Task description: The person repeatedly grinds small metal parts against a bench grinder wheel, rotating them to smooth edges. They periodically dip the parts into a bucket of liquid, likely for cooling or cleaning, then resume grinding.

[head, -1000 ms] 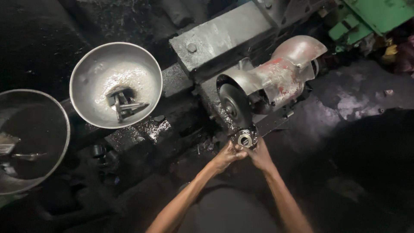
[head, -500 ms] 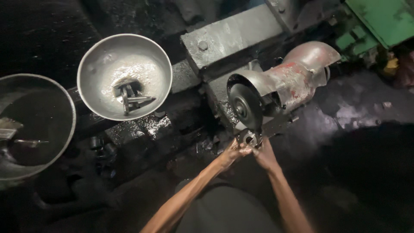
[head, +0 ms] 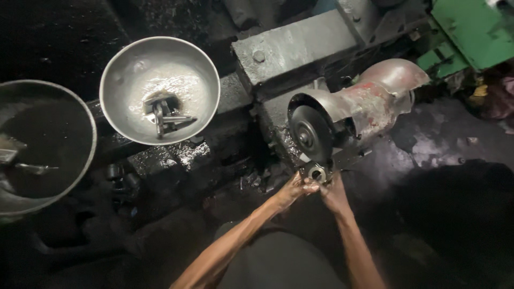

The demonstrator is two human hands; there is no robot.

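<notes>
Now, left to right:
Dark bowl (head: 80, 123): far left, holds scraps.
Steel bowl (head: 128, 69): finished-looking pieces inside.
Left hand (head: 296, 188): pinching the small metal part (head: 316, 172).
Grinding wheel (head: 309, 134): part pressed at its lower edge, grinding seemingly underway.
Right hand (head: 334, 194): gripping the same part.

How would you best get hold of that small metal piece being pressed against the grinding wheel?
Probably as shown: pinch the small metal piece by its lower edges, left hand and right hand coming from below, since the grinding wheel sits right above it.

Dim, murky — glare on metal
</notes>
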